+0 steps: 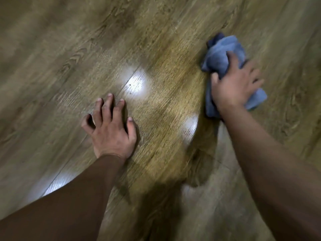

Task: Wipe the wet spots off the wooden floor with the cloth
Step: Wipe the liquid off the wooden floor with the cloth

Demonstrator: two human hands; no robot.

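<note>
A crumpled blue cloth [220, 54] lies bunched on the wooden floor [73, 54] at the right. My right hand [232, 87] sits on top of it, fingers curled into the fabric and pressing it against the boards. My left hand [111, 129] rests on the floor at centre left, fingers spread and bent, fingertips and palm on the wood, holding nothing. A few small dark specks [130, 86] show in a bright glare patch between the hands. The frame is motion-blurred, so I cannot make out wet spots clearly.
Brown laminate planks run diagonally across the whole view, with a seam [128, 79] passing near my left fingertips. Bright light reflections [190, 126] sit between my arms. My shadow darkens the floor at the bottom centre.
</note>
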